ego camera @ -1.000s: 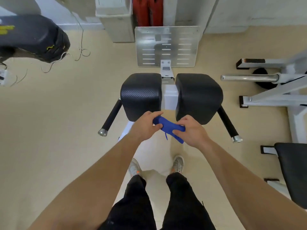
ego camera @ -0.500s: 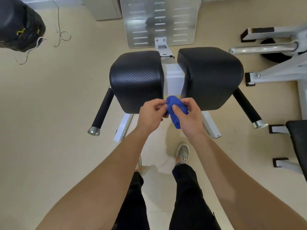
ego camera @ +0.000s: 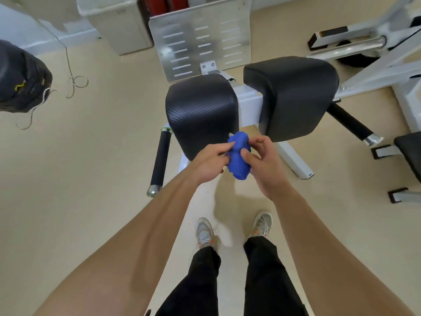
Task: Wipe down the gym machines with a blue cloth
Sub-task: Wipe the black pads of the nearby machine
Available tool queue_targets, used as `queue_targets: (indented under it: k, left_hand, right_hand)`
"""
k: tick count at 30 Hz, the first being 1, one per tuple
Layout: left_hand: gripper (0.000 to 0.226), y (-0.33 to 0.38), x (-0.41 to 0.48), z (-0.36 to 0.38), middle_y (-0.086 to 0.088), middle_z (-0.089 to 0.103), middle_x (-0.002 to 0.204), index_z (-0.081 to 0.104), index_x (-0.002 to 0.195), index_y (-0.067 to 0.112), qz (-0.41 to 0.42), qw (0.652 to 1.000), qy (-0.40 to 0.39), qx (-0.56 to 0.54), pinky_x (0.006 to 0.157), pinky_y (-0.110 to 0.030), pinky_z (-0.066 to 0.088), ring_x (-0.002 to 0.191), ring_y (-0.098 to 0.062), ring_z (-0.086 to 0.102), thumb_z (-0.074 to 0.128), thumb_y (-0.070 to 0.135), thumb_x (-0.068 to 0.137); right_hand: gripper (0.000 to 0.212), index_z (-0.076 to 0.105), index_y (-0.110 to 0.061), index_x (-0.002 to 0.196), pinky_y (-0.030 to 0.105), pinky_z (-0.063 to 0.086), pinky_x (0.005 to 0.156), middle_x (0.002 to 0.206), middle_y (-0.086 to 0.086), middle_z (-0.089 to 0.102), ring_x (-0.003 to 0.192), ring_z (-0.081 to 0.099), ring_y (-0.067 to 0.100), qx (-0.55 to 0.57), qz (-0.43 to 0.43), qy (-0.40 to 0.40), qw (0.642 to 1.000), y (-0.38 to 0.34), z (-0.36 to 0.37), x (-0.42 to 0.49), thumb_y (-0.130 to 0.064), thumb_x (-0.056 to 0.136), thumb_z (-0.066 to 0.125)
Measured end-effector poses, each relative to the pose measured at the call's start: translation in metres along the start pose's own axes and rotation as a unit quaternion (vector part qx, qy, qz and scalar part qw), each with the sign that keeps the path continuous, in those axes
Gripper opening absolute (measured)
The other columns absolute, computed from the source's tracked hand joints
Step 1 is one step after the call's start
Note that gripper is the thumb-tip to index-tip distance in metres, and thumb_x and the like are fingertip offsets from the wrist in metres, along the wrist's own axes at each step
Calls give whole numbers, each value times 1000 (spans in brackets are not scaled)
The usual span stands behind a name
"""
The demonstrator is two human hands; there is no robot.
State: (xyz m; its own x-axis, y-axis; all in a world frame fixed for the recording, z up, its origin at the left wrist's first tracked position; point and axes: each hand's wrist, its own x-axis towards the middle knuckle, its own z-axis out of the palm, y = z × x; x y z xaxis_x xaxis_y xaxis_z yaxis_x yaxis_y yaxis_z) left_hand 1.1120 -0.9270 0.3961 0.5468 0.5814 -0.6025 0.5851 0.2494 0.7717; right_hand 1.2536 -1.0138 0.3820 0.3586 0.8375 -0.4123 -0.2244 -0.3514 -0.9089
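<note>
Head view, looking straight down past both forearms, and the blue cloth (ego camera: 238, 159) is bunched into a tight wad right between the two hands. On one side the left hand (ego camera: 209, 164) has its fingers curled in, pinching the cloth. On the other, the right hand (ego camera: 264, 160) presses its thumb into the cloth with the other fingers curled behind it. So both hands grip the cloth, up in the air above the floor (ego camera: 91, 201).

Just beyond the left hand's knuckles sits the left black pad (ego camera: 200, 110) of the machine. The top of the wad overlaps that pad's near corner; touching it or just short of it, I cannot tell from this angle. Beyond the right hand is the right black pad (ego camera: 291, 94), with the white frame bar (ego camera: 249, 102) running between the two pads.

Out to the left of the left hand, a black handle (ego camera: 160, 159) with a chrome end cap points back toward the person. A matching handle (ego camera: 350, 124) juts out past the right hand. Farther ahead of both hands stands a slotted metal plate (ego camera: 200, 37).

Well off to the left there is a dark bag (ego camera: 20, 80) with loose cord (ego camera: 75, 80) trailing beside it. Far to the right of the right hand is the white frame of a second machine (ego camera: 376, 71). Below the hands, grey shoes (ego camera: 205, 231) and black trouser legs (ego camera: 262, 281).
</note>
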Motion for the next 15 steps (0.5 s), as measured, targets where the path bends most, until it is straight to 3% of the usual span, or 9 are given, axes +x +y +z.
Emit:
queue_targets:
  k: [2, 4, 7, 10, 12, 15]
  left_hand:
    - [37, 0, 4, 0, -8, 64, 100, 68, 113, 24, 13, 999, -8, 40, 81, -41, 52, 81, -12, 55, 46, 6, 90]
    - [35, 1, 7, 2, 1, 65, 99, 68, 115, 28, 12, 998, -23, 59, 80, -33, 50, 83, -8, 58, 46, 11, 93]
    - [36, 0, 13, 1, 9, 63, 114, 64, 128, 32, 13, 994, -12, 108, 85, -25, 47, 102, -11, 61, 48, 20, 99]
    - [34, 3, 18, -9, 8, 64, 123, 64, 129, 28, 27, 988, 71, 133, 93, -28, 50, 110, -13, 61, 50, 22, 99]
    - [31, 7, 20, -20, 9, 64, 125, 64, 128, 25, 43, 982, 111, 147, 100, -33, 49, 111, -11, 60, 49, 23, 101]
    - [27, 16, 25, -36, 12, 65, 117, 67, 121, 26, 74, 970, 165, 164, 101, -34, 50, 107, -9, 61, 49, 20, 102]
  right_hand:
    - [38, 58, -31, 111, 35, 57, 87, 114, -6, 67, 112, 64, 14, -6, -21, -3, 1000, 2, -2, -1, -2, 88, 68]
    - [40, 61, -27, 112, 25, 55, 81, 108, -13, 69, 105, 65, 5, -33, -34, 15, 999, 3, -6, 1, 3, 88, 68]
    - [33, 66, -28, 99, 32, 58, 69, 90, -15, 70, 82, 69, 10, -102, -19, 70, 992, 7, -12, 8, 2, 83, 65]
    - [31, 63, -33, 91, 34, 54, 66, 77, -15, 68, 67, 64, 13, -141, -19, 160, 977, 11, -18, 19, -3, 81, 60]
    - [26, 63, -31, 98, 25, 53, 69, 83, -13, 68, 72, 64, 9, -145, -43, 219, 964, 13, -18, 33, -9, 84, 62]
    - [27, 64, -20, 114, 15, 50, 77, 108, -5, 66, 91, 62, 7, -152, -101, 287, 940, 19, -9, 61, -13, 88, 65]
